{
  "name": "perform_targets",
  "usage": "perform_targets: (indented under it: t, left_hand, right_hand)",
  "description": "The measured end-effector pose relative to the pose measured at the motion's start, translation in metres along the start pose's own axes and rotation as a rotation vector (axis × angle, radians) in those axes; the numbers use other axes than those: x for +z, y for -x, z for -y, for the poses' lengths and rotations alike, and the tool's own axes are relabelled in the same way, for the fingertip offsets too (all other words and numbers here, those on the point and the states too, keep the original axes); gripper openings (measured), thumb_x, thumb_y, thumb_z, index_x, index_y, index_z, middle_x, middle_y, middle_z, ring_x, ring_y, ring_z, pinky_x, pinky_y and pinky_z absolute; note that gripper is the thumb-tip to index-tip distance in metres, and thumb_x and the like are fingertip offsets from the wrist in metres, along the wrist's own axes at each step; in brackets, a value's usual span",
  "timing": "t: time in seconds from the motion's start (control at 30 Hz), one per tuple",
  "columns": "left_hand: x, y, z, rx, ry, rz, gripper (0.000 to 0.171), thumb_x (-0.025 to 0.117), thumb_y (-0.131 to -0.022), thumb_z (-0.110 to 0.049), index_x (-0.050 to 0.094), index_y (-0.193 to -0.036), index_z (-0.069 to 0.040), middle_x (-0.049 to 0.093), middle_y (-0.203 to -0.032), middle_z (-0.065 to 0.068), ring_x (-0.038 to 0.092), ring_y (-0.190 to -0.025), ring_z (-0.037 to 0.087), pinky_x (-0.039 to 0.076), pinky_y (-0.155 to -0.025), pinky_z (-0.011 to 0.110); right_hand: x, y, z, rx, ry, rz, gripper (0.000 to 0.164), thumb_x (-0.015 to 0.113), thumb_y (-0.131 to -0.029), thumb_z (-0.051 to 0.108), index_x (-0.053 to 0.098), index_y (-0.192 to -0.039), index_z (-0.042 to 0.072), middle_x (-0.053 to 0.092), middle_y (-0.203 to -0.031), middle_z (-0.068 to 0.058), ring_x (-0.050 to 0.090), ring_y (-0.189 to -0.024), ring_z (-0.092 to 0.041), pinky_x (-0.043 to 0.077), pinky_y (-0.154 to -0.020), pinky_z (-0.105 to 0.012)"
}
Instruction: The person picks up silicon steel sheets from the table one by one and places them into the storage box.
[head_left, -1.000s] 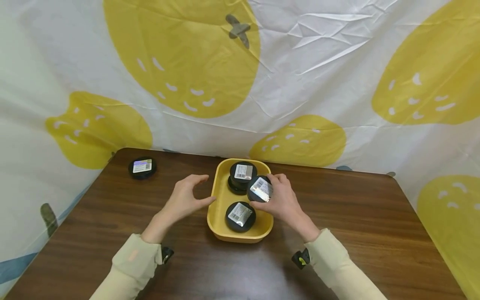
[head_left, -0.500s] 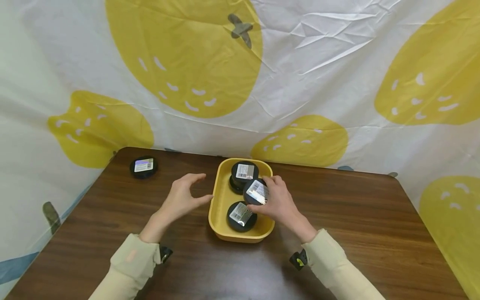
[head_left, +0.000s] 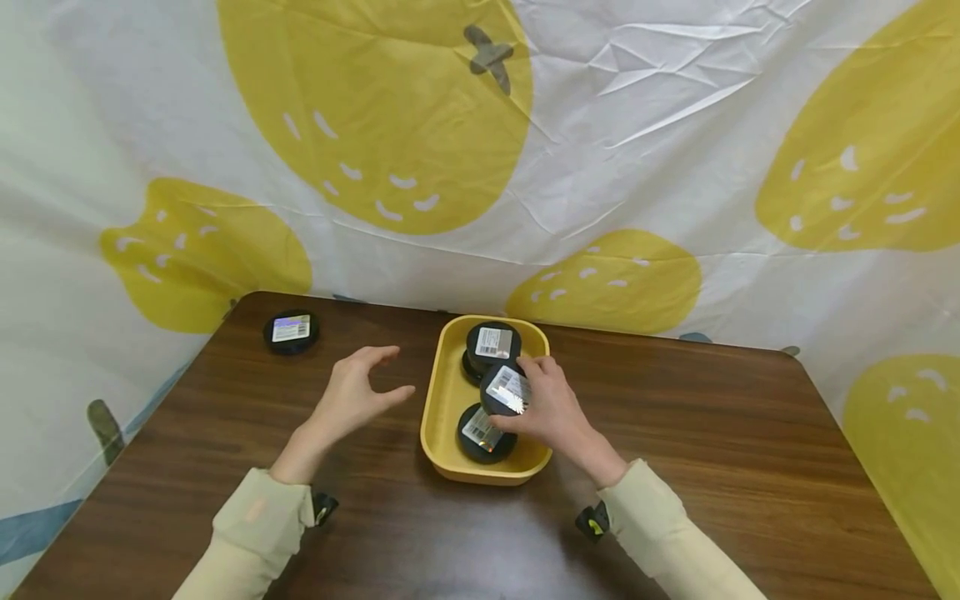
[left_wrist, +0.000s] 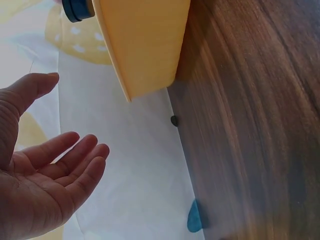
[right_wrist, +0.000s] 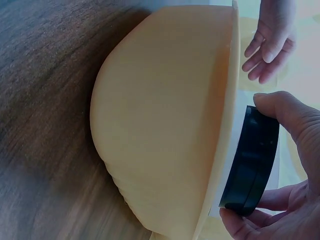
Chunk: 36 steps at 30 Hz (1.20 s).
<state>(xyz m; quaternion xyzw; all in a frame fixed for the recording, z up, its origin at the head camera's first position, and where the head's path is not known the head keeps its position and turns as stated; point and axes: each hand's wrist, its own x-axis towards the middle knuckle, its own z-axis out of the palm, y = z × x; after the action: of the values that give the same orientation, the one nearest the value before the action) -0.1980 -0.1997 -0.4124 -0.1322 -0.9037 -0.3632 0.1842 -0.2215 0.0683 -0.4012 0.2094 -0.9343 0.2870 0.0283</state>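
Observation:
In the head view my right hand (head_left: 553,408) pinches a flat black round container (head_left: 506,389) with a shiny barcode label, holding it over the yellow bin (head_left: 431,417). The right wrist view shows the thumb and fingers on opposite edges of this container (right_wrist: 250,160), just above the bin's rim. Inside the bin, one labelled black round container (head_left: 486,435) lies near the front, partly covered by the held one. Another labelled black piece (head_left: 492,342) sits at the back, on a further black round piece. My left hand (head_left: 348,396) hovers left of the bin, fingers apart, holding nothing.
Another labelled black round container (head_left: 291,332) lies at the far left of the dark wooden table (head_left: 720,417). A white cloth with yellow fruit prints (head_left: 607,275) hangs right behind the table's back edge.
My right hand has carried the held container a little to the left, closer above the front container. My left hand has drawn slightly away from the bin to the left.

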Motion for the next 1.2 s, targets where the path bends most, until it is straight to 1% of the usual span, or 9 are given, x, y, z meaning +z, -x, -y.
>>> perform_targets:
  t: [0.13, 0.3, 0.53, 0.73, 0.93, 1.2]
  left_hand:
    - [-0.001, 0.0, 0.001, -0.007, 0.002, 0.001, 0.053, 0.079, -0.071, -0.011, 0.059, -0.114, 0.011, 0.063, -0.107, 0.024, 0.06, -0.098, 0.037, 0.047, -0.085, 0.047]
    - [-0.003, 0.001, 0.003, -0.021, 0.012, 0.003, 0.051, 0.078, -0.072, -0.01, 0.059, -0.115, 0.011, 0.063, -0.107, 0.024, 0.059, -0.099, 0.037, 0.046, -0.085, 0.048]
    - [-0.008, 0.002, 0.007, -0.021, 0.008, -0.029, 0.051, 0.079, -0.07, -0.009, 0.06, -0.113, 0.012, 0.063, -0.103, 0.024, 0.06, -0.094, 0.037, 0.048, -0.08, 0.048]
    - [-0.013, 0.004, 0.012, -0.031, -0.004, -0.046, 0.051, 0.079, -0.071, -0.009, 0.06, -0.112, 0.012, 0.063, -0.103, 0.025, 0.06, -0.094, 0.037, 0.049, -0.079, 0.048]
    - [-0.018, 0.006, 0.021, -0.063, -0.005, -0.053, 0.05, 0.078, -0.072, -0.007, 0.059, -0.114, 0.013, 0.063, -0.104, 0.026, 0.06, -0.095, 0.039, 0.049, -0.08, 0.048]
    - [-0.026, 0.011, 0.035, -0.12, -0.005, -0.093, 0.049, 0.077, -0.073, -0.006, 0.059, -0.114, 0.013, 0.062, -0.104, 0.029, 0.059, -0.096, 0.041, 0.047, -0.083, 0.05]
  right_hand:
    - [0.002, 0.001, 0.001, -0.017, -0.012, -0.002, 0.087, 0.086, -0.061, 0.032, 0.048, -0.129, -0.007, 0.049, -0.119, -0.023, 0.049, -0.101, -0.032, 0.047, -0.083, -0.044]
    - [0.005, 0.0, 0.001, -0.01, -0.021, 0.006, 0.086, 0.086, -0.061, 0.031, 0.048, -0.129, -0.007, 0.048, -0.12, -0.022, 0.049, -0.102, -0.032, 0.047, -0.083, -0.043]
    - [0.01, 0.0, 0.001, -0.017, -0.016, 0.012, 0.085, 0.086, -0.06, 0.032, 0.049, -0.128, -0.005, 0.048, -0.117, -0.019, 0.049, -0.1, -0.03, 0.048, -0.082, -0.041]
    - [0.012, 0.0, 0.002, -0.036, -0.012, 0.012, 0.087, 0.087, -0.06, 0.032, 0.049, -0.128, -0.005, 0.049, -0.114, -0.018, 0.05, -0.096, -0.029, 0.048, -0.081, -0.04]
    - [0.014, -0.001, 0.002, -0.046, -0.011, 0.009, 0.087, 0.087, -0.06, 0.032, 0.049, -0.128, -0.006, 0.049, -0.114, -0.02, 0.051, -0.096, -0.029, 0.047, -0.082, -0.041]
    - [0.016, -0.003, 0.003, -0.059, -0.002, 0.008, 0.088, 0.087, -0.059, 0.032, 0.049, -0.127, -0.007, 0.049, -0.114, -0.019, 0.05, -0.096, -0.029, 0.047, -0.082, -0.04]
